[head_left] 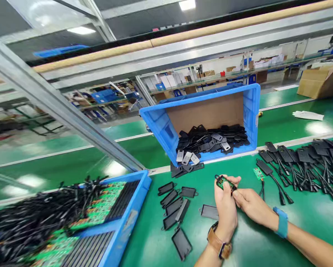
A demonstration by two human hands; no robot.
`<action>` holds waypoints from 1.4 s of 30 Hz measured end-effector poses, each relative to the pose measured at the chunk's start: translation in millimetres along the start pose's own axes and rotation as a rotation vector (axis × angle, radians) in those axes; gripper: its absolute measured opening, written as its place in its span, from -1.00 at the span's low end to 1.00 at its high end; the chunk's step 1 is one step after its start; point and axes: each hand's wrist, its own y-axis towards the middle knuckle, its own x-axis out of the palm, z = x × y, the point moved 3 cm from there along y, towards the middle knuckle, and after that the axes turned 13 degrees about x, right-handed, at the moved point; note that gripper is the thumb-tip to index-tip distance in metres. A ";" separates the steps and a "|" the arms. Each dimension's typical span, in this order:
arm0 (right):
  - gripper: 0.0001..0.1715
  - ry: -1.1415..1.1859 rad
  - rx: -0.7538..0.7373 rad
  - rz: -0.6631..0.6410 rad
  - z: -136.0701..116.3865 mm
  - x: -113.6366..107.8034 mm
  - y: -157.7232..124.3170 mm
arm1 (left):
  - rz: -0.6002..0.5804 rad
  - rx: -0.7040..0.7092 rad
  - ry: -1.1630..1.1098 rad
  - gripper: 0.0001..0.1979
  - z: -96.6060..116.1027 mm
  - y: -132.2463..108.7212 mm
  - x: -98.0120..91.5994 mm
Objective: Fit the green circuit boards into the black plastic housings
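Over the green bench, my left hand (226, 205) is closed around a small circuit board (224, 183) set in a black plastic case, its two-digit display facing up. My right hand (252, 207) pinches the near right end of the same piece; its fingertips partly hide that end. Several open black case halves (174, 206) lie to the left of my hands, with one more case half (209, 211) just beside my left wrist. To the right, a bare circuit board (258, 173) with a black cable lies near closed black units (264, 167) with cables.
A tilted blue bin (257, 118) holding many black and grey covers (211, 141) stands behind my hands. At left, a blue crate (133, 218) holds circuit boards and tangled black cables. A metal post (72, 115) slants across the left. A white glove (308, 115) lies far right.
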 end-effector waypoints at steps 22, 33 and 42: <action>-0.35 0.288 -0.099 -0.036 -4.4 -7.5 5.0 | -0.123 -0.155 0.075 -0.65 -1.5 2.3 2.2; -0.52 0.258 -0.058 0.010 3.5 -1.2 6.8 | -0.114 -0.174 0.123 -0.62 -4.9 3.4 0.4; -0.54 0.225 -0.098 0.036 -5.9 -8.9 3.4 | -0.143 -0.193 0.067 -0.63 -5.8 3.4 0.3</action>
